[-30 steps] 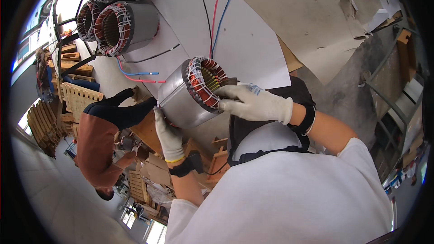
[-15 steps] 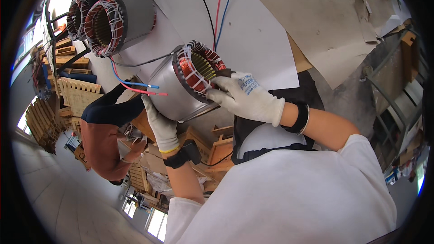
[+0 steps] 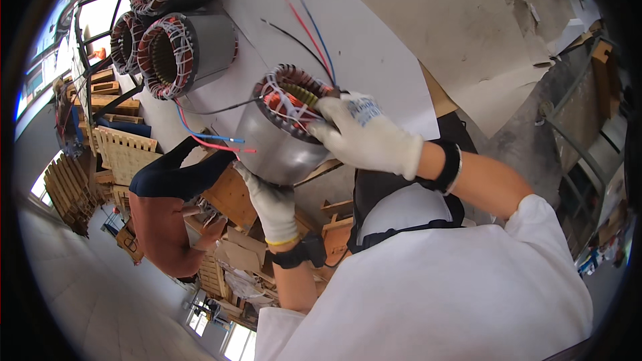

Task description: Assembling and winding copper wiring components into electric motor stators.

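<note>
Stator (image 3: 277, 150) between the two gloved hands (image 3: 273, 208) (image 3: 371, 135)

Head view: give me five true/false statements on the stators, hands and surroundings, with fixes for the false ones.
1. The right hand has its fingers at the winding end of the near stator. True.
2. The left hand is bare. False: the left hand wears a white glove.
3. Three more stators show at the upper left. True.
4. The leads rising beyond the right hand are all black. False: these leads are black, red and blue.
5. The co-worker wears a rust-brown top and dark trousers. True.
</note>
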Action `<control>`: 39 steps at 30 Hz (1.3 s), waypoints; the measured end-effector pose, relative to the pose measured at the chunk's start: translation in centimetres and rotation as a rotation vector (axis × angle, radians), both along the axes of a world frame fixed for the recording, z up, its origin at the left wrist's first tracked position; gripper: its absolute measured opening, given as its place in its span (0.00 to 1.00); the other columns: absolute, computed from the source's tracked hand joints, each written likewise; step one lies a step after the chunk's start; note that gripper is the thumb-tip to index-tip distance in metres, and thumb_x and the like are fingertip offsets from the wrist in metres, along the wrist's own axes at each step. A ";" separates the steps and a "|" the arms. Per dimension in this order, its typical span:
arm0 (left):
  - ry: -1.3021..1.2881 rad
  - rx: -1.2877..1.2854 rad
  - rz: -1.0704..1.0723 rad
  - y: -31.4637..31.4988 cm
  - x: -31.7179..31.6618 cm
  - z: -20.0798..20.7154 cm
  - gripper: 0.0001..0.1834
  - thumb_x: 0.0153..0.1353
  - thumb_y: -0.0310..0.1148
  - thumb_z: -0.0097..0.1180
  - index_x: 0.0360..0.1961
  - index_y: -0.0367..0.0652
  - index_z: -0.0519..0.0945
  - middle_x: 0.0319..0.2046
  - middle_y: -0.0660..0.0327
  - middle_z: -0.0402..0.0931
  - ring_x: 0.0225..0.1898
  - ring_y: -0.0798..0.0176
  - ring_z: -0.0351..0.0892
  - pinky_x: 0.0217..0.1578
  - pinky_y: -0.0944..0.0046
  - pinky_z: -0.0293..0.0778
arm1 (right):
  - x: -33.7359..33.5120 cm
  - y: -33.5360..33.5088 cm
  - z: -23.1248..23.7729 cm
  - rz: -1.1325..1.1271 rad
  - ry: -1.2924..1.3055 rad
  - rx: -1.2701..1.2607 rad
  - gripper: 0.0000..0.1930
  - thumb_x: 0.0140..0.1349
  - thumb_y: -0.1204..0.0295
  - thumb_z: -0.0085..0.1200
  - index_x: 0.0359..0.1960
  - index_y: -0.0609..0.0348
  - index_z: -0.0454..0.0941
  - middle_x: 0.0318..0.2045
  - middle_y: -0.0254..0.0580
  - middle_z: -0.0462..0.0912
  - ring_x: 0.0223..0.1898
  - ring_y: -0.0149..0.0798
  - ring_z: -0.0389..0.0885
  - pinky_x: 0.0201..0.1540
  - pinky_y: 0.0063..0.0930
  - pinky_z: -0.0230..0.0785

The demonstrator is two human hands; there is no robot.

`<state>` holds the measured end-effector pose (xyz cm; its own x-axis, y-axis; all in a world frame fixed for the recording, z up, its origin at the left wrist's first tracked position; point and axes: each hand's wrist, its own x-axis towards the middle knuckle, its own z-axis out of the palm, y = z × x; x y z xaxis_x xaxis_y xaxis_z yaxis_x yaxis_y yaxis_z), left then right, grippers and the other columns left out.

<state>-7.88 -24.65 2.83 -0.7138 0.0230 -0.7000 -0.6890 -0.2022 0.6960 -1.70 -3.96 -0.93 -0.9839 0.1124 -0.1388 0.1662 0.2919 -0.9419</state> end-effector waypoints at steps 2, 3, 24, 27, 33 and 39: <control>0.074 -0.068 -0.185 -1.3 0.7 -1.0 0.33 0.72 0.56 0.34 0.70 0.48 0.55 0.66 0.60 0.57 0.67 0.61 0.57 0.66 0.55 0.54 | 1.8 -0.1 0.3 -0.047 0.091 0.137 0.13 0.63 0.64 0.48 0.38 0.62 0.72 0.32 0.53 0.80 0.38 0.59 0.78 0.45 0.53 0.64; 0.167 -0.170 -0.363 -1.6 1.1 -1.2 0.33 0.71 0.56 0.35 0.69 0.48 0.56 0.66 0.60 0.58 0.66 0.61 0.58 0.66 0.55 0.56 | 2.5 0.4 0.8 -0.044 0.091 0.137 0.13 0.63 0.64 0.48 0.38 0.62 0.72 0.32 0.53 0.80 0.38 0.59 0.78 0.45 0.53 0.64; 0.172 -0.196 -0.282 0.9 -1.3 -2.1 0.36 0.66 0.61 0.43 0.67 0.50 0.61 0.67 0.60 0.58 0.68 0.56 0.55 0.66 0.47 0.53 | 4.7 5.8 -0.5 -0.229 -0.022 -0.029 0.18 0.46 0.73 0.59 0.42 0.59 0.79 0.35 0.45 0.82 0.41 0.50 0.79 0.44 0.42 0.70; 0.266 -0.192 -0.375 -0.1 -1.7 -3.1 0.37 0.65 0.62 0.43 0.67 0.49 0.60 0.67 0.60 0.57 0.68 0.55 0.55 0.67 0.48 0.51 | 3.3 4.9 -1.6 -0.293 0.018 0.144 0.17 0.46 0.72 0.59 0.42 0.57 0.79 0.35 0.42 0.82 0.46 0.47 0.77 0.54 0.45 0.65; 0.347 -0.157 -0.390 -0.5 -2.8 -4.8 0.41 0.63 0.65 0.44 0.68 0.49 0.59 0.67 0.61 0.56 0.68 0.54 0.53 0.67 0.47 0.49 | 2.1 5.6 -3.4 -0.121 0.024 0.609 0.15 0.46 0.70 0.60 0.39 0.50 0.82 0.36 0.36 0.84 0.47 0.41 0.78 0.63 0.47 0.58; 0.465 -0.203 -0.409 -3.8 -2.9 -8.3 0.45 0.60 0.67 0.46 0.69 0.48 0.54 0.66 0.58 0.57 0.67 0.51 0.57 0.66 0.45 0.53 | 1.3 6.7 -1.4 -0.076 -0.064 0.415 0.19 0.46 0.75 0.56 0.45 0.53 0.79 0.28 0.39 0.81 0.25 0.42 0.78 0.36 0.39 0.70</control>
<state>-10.75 -28.46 -5.47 -0.9051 0.2568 -0.3390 -0.3000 0.1795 0.9369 -0.41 2.75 -2.35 -0.9615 0.2437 -0.1272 0.2565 0.6288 -0.7341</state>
